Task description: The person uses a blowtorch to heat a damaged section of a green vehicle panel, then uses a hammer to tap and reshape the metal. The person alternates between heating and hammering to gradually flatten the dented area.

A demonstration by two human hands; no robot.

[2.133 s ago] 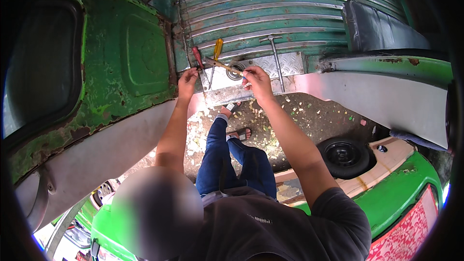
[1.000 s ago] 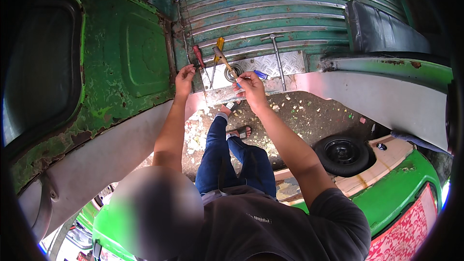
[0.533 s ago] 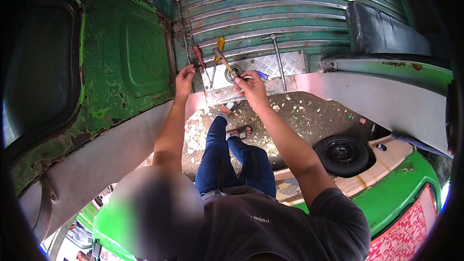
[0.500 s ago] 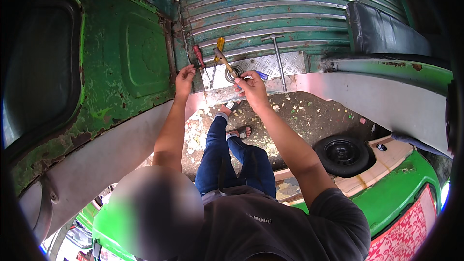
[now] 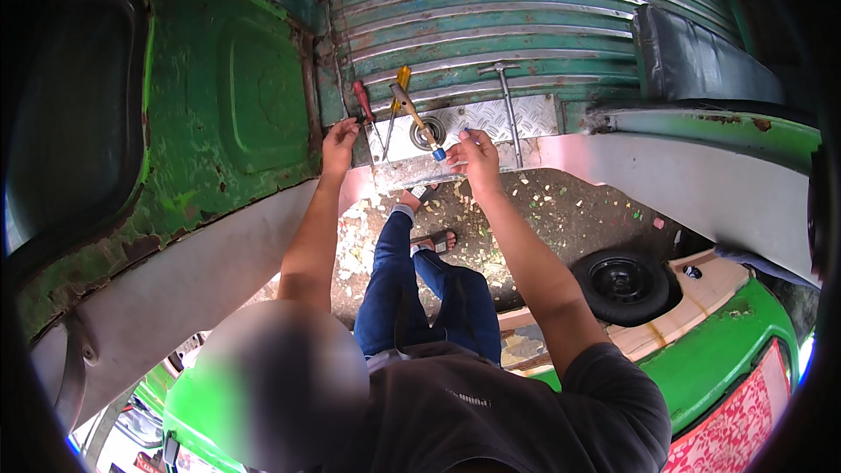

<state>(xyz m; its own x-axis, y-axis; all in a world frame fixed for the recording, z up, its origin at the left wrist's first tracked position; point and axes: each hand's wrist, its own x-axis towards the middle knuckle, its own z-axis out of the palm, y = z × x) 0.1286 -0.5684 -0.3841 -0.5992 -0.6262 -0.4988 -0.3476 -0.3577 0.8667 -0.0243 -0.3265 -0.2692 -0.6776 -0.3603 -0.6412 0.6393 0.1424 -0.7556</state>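
My left hand (image 5: 339, 147) is at the left end of the metal sill, its fingertips drawn together; anything between them is too small to make out. Just beyond it lies a red-handled screwdriver (image 5: 363, 98). My right hand (image 5: 474, 158) has its fingers apart beside the blue end of a hammer (image 5: 419, 123) with a tan handle. That hammer lies across a round metal ring part (image 5: 435, 129). A small blue thing (image 5: 467, 130) shows at my right fingertips, mostly hidden. A yellow-handled screwdriver (image 5: 402, 79) lies behind the hammer.
A T-handled metal tool (image 5: 507, 109) lies on the tread plate (image 5: 536, 114) to the right. Beyond is a ribbed green floor (image 5: 491, 17); a black padded seat (image 5: 701, 57) is at right. A green door panel (image 5: 254, 96) rises at left. A wheel (image 5: 620, 283) lies behind me, right.
My right hand has let go of the hammer's blue end and moved slightly right, over the small blue thing. My left hand has hardly moved.
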